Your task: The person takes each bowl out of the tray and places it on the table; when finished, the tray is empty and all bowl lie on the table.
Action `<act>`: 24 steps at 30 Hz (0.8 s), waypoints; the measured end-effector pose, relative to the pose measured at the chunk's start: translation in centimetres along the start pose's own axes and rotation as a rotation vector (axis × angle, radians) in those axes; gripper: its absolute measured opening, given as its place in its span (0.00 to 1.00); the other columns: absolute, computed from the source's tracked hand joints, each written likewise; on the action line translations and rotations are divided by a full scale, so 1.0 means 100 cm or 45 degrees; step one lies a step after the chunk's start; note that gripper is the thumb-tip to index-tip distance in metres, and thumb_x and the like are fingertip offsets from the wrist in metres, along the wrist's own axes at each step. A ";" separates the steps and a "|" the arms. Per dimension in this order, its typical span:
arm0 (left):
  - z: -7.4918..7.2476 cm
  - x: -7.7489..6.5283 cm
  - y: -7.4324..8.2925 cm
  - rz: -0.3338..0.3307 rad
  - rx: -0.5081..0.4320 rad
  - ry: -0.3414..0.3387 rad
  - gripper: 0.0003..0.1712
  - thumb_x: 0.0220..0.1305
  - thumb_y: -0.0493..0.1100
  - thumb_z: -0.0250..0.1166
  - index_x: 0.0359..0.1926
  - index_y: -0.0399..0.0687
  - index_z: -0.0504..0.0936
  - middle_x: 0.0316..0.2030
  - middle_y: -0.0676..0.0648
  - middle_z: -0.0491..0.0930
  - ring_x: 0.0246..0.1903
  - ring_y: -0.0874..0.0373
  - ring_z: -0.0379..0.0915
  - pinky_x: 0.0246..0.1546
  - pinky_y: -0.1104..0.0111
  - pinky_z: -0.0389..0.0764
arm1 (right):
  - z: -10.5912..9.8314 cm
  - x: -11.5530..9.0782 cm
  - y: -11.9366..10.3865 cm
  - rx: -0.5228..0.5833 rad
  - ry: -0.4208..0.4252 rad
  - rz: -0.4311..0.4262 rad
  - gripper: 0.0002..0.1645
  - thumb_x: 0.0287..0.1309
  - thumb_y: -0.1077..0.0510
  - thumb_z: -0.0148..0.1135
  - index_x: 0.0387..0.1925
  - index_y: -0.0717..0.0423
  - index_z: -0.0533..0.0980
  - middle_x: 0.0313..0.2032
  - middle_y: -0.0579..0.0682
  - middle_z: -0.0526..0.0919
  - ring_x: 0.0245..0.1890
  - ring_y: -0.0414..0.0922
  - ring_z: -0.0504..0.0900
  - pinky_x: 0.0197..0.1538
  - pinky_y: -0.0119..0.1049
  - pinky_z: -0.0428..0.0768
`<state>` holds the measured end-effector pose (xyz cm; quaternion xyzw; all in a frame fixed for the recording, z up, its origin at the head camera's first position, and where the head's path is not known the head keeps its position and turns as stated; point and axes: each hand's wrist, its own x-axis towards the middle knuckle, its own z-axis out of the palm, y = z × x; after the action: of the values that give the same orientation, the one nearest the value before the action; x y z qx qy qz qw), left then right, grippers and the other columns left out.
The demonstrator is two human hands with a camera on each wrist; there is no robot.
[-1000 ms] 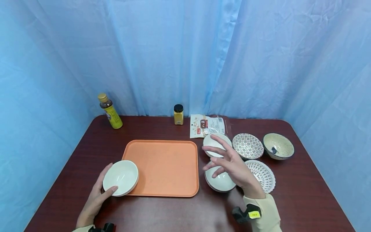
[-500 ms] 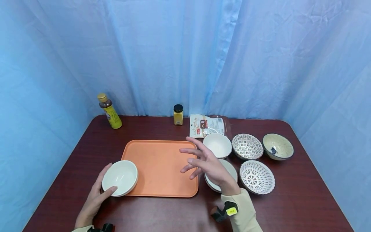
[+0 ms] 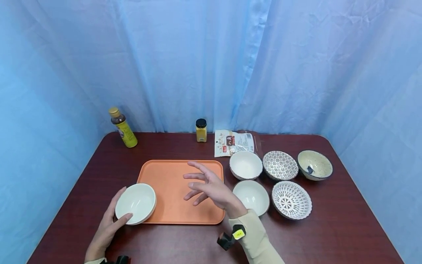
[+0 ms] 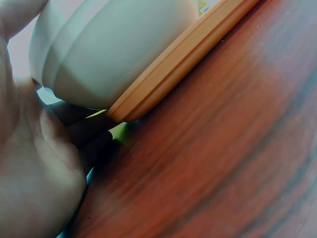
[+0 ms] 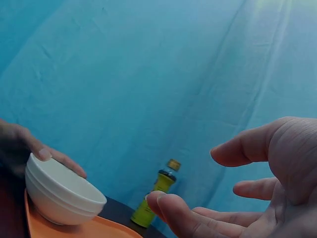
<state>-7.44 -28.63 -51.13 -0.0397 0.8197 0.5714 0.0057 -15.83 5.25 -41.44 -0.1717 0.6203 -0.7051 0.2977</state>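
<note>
In the head view my left hand (image 3: 106, 228) holds a white bowl (image 3: 136, 202) at the left edge of the orange tray (image 3: 166, 174), thumb at the rim and fingers around the far side. The right wrist view shows this bowl (image 5: 62, 196) tilted a little, with a ridge line below its rim. Seen from the left wrist, its underside (image 4: 124, 54) lies close over the tray's rim (image 4: 158, 77). My right hand (image 3: 209, 187) is over the right part of the tray, fingers spread and holding nothing.
On the right stand several bowls: two white ones (image 3: 246, 165) (image 3: 252, 198), a patterned one (image 3: 280, 165), a lattice-patterned one (image 3: 291, 200) and a speckled one (image 3: 314, 165). Behind are a packet (image 3: 234, 143), a black-lidded jar (image 3: 201, 131) and a yellow-labelled bottle (image 3: 124, 130).
My right hand has moved left from above the white bowls to over the tray, its fingers still spread. The left hand and its bowl have stayed in place.
</note>
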 end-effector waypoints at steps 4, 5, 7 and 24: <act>0.000 0.000 0.001 -0.006 0.006 0.003 0.47 0.69 0.41 0.62 0.81 0.58 0.45 0.79 0.46 0.46 0.61 0.88 0.47 0.51 0.89 0.56 | 0.011 0.011 0.008 -0.001 -0.007 0.053 0.39 0.70 0.58 0.55 0.77 0.37 0.54 0.69 0.61 0.69 0.36 0.48 0.90 0.33 0.39 0.86; 0.000 -0.001 0.001 -0.002 0.004 0.003 0.47 0.69 0.40 0.61 0.81 0.58 0.45 0.79 0.47 0.46 0.61 0.88 0.47 0.50 0.89 0.56 | 0.013 0.014 0.010 -0.003 -0.007 0.062 0.39 0.70 0.59 0.55 0.77 0.38 0.55 0.69 0.62 0.69 0.36 0.48 0.90 0.33 0.40 0.86; 0.000 0.000 0.001 0.004 0.003 0.008 0.47 0.69 0.40 0.62 0.81 0.56 0.46 0.79 0.48 0.47 0.60 0.89 0.47 0.50 0.89 0.56 | 0.018 0.020 0.016 -0.009 -0.007 0.082 0.38 0.70 0.59 0.55 0.77 0.37 0.55 0.70 0.63 0.69 0.36 0.49 0.90 0.32 0.40 0.86; -0.001 0.000 0.002 0.003 0.023 0.005 0.48 0.69 0.40 0.62 0.81 0.55 0.45 0.79 0.45 0.46 0.59 0.89 0.48 0.50 0.89 0.57 | 0.060 0.061 0.056 -0.058 -0.051 0.224 0.39 0.71 0.52 0.56 0.78 0.41 0.54 0.71 0.59 0.68 0.38 0.59 0.89 0.28 0.38 0.84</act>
<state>-7.47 -28.62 -50.92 -0.0396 0.8248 0.5641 0.0039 -15.72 -3.54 -46.65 -0.1373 0.6428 -0.6584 0.3668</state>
